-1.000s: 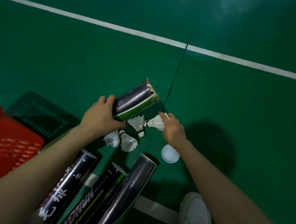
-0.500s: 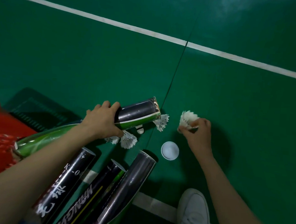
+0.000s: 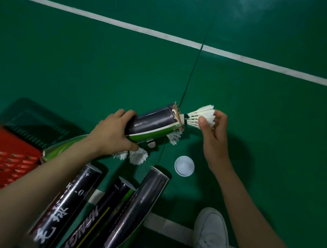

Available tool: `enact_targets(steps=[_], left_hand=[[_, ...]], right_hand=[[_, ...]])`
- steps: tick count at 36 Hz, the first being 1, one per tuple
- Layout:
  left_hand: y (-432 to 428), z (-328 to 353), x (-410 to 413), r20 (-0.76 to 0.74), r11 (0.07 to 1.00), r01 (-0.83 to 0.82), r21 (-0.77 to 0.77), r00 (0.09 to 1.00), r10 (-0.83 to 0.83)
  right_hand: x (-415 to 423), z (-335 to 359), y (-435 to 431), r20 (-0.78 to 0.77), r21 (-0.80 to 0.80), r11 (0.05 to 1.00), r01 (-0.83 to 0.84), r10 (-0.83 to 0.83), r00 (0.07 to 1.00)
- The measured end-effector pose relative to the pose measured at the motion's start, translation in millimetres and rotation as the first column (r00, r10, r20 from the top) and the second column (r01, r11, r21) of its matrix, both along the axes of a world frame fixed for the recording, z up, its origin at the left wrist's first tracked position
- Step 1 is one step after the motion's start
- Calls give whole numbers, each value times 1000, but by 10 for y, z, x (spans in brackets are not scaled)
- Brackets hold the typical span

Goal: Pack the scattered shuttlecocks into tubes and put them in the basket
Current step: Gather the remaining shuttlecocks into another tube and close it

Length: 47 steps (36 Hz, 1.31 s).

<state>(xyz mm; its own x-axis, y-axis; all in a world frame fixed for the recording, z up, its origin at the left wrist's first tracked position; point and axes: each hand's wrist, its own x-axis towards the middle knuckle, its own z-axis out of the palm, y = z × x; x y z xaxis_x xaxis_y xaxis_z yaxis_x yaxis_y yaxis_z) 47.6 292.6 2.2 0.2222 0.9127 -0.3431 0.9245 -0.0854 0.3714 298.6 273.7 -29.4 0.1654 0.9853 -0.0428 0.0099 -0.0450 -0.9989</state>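
Left black tube: "K -0", white Chinese characters (partly cut off). Middle tube: "HANG…".

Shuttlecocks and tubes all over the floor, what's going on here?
A person is packing shuttlecocks away. Their left hand grips a black and green tube held sideways. Their right hand pinches a shuttlecock by its feathers, with the cork right at the tube's ragged open end. A few loose shuttlecocks and a white cap lie on the green floor below. Three more tubes lie nearer, and the red basket sits at the left.
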Motion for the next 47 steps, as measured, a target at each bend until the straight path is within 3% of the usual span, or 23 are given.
enact_targets(steps=[5,10,22,24,26,29,33,39,41,44,47], left_hand=[[-10,-8,-9,41,1000,11,21,999,-12],[-18,-3,11,67,999,20,38,997,-22],[-57,1,15,45,998,9,65,999,-12],[-46,-10,1,1,998,0,64,1000,0],[-38,-23,1,-65,997,-1,72,998,5],[-29,-39,-33,-138,996,-31,79,990,42],[-20,-60,-121,-155,993,-89,74,983,100],[-18,-72,-155,-183,991,-117,60,975,126],[-19,-67,-152,-190,992,-112,56,974,121],[-29,-57,-155,-199,992,-114,51,972,122],[-42,-52,-169,-208,993,-110,37,971,115]], right_hand=[[1,68,-4,34,75,997,-15,12,999],[-114,132,-51,187,88,965,-247,227,956],[-381,121,-95,88,-65,908,-414,419,904],[-390,87,-32,54,-98,920,-379,386,921],[-375,0,59,50,-147,962,-232,242,969],[-284,-219,204,197,-234,972,7,40,980],[-223,-576,299,463,-308,942,-133,270,844],[-424,-972,346,527,-512,830,-220,506,683],[-449,-1048,288,577,-496,838,-228,514,635],[-437,-1055,190,619,-341,927,-155,345,705],[-355,-928,180,559,-277,961,-19,178,810]])
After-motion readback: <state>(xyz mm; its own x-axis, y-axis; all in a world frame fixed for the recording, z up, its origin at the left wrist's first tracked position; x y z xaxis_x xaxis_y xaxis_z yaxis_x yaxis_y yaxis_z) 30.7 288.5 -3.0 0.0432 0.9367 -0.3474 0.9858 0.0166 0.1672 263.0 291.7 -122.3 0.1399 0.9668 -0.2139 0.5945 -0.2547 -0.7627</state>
